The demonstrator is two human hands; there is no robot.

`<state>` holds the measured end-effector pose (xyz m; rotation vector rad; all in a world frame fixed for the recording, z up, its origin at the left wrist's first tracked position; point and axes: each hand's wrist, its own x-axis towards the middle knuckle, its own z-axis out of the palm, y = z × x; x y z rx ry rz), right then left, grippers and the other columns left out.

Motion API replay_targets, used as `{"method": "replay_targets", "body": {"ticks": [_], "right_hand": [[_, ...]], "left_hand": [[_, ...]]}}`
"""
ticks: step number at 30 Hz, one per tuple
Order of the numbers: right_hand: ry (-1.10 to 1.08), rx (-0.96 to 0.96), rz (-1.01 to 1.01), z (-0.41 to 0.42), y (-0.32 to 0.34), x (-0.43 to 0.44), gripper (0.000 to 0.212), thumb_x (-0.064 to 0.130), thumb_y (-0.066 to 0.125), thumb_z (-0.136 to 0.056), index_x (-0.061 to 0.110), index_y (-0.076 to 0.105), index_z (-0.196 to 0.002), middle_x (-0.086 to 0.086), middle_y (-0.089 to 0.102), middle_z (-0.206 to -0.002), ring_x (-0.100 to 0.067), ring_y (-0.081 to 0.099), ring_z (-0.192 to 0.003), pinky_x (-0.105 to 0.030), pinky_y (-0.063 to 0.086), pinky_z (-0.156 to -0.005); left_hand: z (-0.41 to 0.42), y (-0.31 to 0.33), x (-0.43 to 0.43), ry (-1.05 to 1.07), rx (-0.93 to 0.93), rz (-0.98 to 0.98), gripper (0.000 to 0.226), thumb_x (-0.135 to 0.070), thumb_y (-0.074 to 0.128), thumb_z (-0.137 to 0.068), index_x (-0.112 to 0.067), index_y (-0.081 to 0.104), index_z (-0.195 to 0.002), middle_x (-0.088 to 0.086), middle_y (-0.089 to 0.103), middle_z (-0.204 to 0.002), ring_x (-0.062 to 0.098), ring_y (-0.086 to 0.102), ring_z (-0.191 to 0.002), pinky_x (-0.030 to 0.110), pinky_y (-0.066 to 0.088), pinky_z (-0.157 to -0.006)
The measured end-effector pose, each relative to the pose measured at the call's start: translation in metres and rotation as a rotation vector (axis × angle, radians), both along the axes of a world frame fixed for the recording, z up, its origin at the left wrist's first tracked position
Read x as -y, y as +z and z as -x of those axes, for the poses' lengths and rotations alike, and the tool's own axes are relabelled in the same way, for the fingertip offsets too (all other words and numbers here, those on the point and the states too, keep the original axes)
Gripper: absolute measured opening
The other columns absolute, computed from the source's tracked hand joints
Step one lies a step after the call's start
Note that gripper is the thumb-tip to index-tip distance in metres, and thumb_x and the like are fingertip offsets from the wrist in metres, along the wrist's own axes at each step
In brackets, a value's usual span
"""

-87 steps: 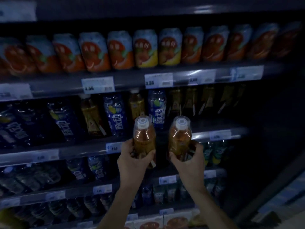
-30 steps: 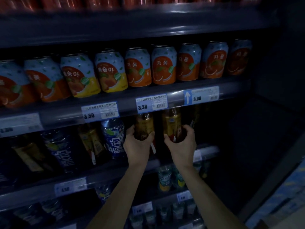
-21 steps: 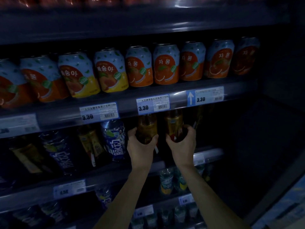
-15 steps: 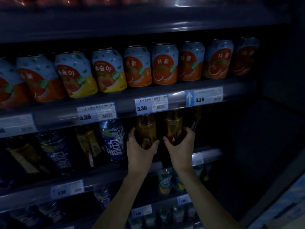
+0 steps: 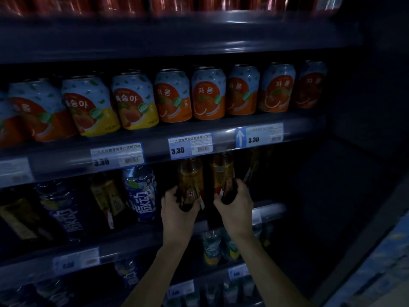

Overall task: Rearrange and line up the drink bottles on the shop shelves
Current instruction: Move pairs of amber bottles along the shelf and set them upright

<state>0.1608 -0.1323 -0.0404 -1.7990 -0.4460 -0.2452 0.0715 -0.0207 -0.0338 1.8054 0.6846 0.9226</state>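
Note:
I hold two amber tea bottles upright, side by side, on the dim middle shelf. My left hand grips the lower part of the left tea bottle. My right hand wraps the base of the right tea bottle. Both bottle tops are hidden behind the price rail above. Whether their bases touch the shelf I cannot tell. A blue-labelled bottle stands just left of my left hand, with yellow-labelled bottles beyond it.
A row of orange and yellow juice cans fills the shelf above, with price tags on its rail. More small bottles stand on the lower shelves. The cabinet's dark side wall is at the right.
Both bottles went from out in front of the shelf in under the price rail onto the middle shelf. Over the last second my hands barely shifted.

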Motion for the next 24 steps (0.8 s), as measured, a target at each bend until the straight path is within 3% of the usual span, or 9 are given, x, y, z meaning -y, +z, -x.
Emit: {"method": "replay_targets", "body": {"ticks": [4,5,8,10,14,17,21,24], "right_hand": [[-0.034,-0.004,-0.027,0.001,0.003,0.003,0.063,0.027,0.075,-0.079,0.012,0.047,-0.134,0.003,0.055,-0.114,-0.005,0.051,-0.105,0.004,0.031,-0.080],[-0.038,-0.008,-0.025,0.000,0.002,0.005,0.066,0.027,0.075,-0.079,0.011,0.045,-0.136,0.002,0.055,-0.118,-0.007,0.050,-0.109,0.001,0.032,-0.085],[-0.044,-0.015,-0.012,-0.004,0.001,0.013,0.070,0.030,0.075,-0.079,0.011,0.043,-0.138,-0.003,0.054,-0.127,-0.014,0.050,-0.117,-0.025,0.043,-0.097],[-0.057,-0.006,-0.011,-0.006,0.002,0.018,0.066,0.031,0.074,-0.079,0.012,0.045,-0.135,-0.002,0.055,-0.123,-0.013,0.051,-0.114,-0.027,0.046,-0.095],[-0.069,-0.013,-0.030,-0.013,0.001,0.028,0.059,0.030,0.076,-0.078,0.015,0.049,-0.129,0.000,0.056,-0.114,-0.012,0.055,-0.105,-0.008,0.041,-0.079],[-0.080,-0.015,-0.052,-0.019,0.000,0.036,0.064,0.029,0.078,-0.077,0.015,0.047,-0.131,0.002,0.053,-0.117,-0.006,0.052,-0.104,0.001,0.036,-0.076],[-0.103,-0.005,-0.057,-0.028,-0.001,0.047,0.063,0.031,0.077,-0.078,0.014,0.048,-0.131,0.001,0.053,-0.120,-0.005,0.052,-0.105,0.000,0.037,-0.078],[-0.118,-0.001,-0.074,-0.035,0.000,0.054,0.061,0.028,0.077,-0.079,0.015,0.047,-0.130,0.004,0.050,-0.117,0.005,0.050,-0.099,0.003,0.035,-0.078]], "left_hand": [[-0.006,0.001,0.009,-0.003,0.002,-0.022,0.072,-0.036,0.081,-0.072,-0.020,0.044,-0.131,-0.009,0.044,-0.116,0.003,0.048,-0.100,0.020,0.042,-0.085],[-0.008,0.001,0.011,0.002,0.003,-0.026,0.072,-0.036,0.081,-0.072,-0.020,0.044,-0.131,-0.010,0.043,-0.115,0.001,0.047,-0.098,0.018,0.041,-0.084],[-0.013,0.000,0.018,-0.003,0.012,-0.034,0.070,-0.034,0.082,-0.072,-0.020,0.045,-0.129,-0.008,0.044,-0.115,-0.003,0.047,-0.094,0.017,0.041,-0.082],[-0.017,0.000,0.023,-0.006,0.009,-0.048,0.068,-0.035,0.082,-0.071,-0.019,0.045,-0.127,-0.008,0.045,-0.114,-0.002,0.049,-0.093,0.017,0.042,-0.081],[-0.025,0.002,0.036,-0.006,0.016,-0.053,0.066,-0.036,0.081,-0.072,-0.021,0.046,-0.125,-0.010,0.042,-0.113,-0.009,0.047,-0.089,0.016,0.040,-0.081],[-0.033,0.002,0.045,-0.015,0.024,-0.049,0.067,-0.034,0.082,-0.072,-0.020,0.046,-0.126,-0.009,0.041,-0.113,-0.002,0.047,-0.091,0.019,0.042,-0.086],[-0.045,0.001,0.054,-0.044,0.041,-0.035,0.067,-0.033,0.083,-0.070,-0.019,0.046,-0.125,-0.008,0.042,-0.114,0.001,0.048,-0.096,0.016,0.041,-0.084],[-0.054,0.000,0.061,-0.068,0.045,-0.042,0.066,-0.033,0.082,-0.071,-0.020,0.046,-0.125,-0.007,0.043,-0.114,0.002,0.049,-0.096,0.019,0.043,-0.086]]}}
